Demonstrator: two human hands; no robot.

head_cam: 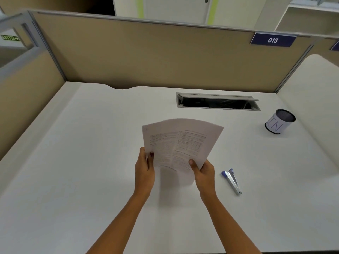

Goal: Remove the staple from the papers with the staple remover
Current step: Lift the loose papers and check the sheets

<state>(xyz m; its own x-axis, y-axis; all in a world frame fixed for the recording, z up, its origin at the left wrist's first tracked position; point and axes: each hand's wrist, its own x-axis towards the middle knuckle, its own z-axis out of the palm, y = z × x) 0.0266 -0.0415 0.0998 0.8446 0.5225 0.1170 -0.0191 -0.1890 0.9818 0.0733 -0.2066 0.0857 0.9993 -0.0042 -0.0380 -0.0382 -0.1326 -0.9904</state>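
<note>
The printed papers (180,142) are held up above the white desk, fanned into two sheets that spread apart toward the top. My left hand (145,168) grips their lower left edge, thumb on the front. My right hand (203,170) grips the lower right corner, thumb on the front too. The staple itself is too small to make out. The staple remover (232,180), blue and silver, lies flat on the desk just right of my right hand, untouched.
A mesh pen cup (279,121) with a white paper label stands at the far right. An open cable slot (217,102) is set into the desk near the beige partition (139,52). The desk's front edge is near the bottom right.
</note>
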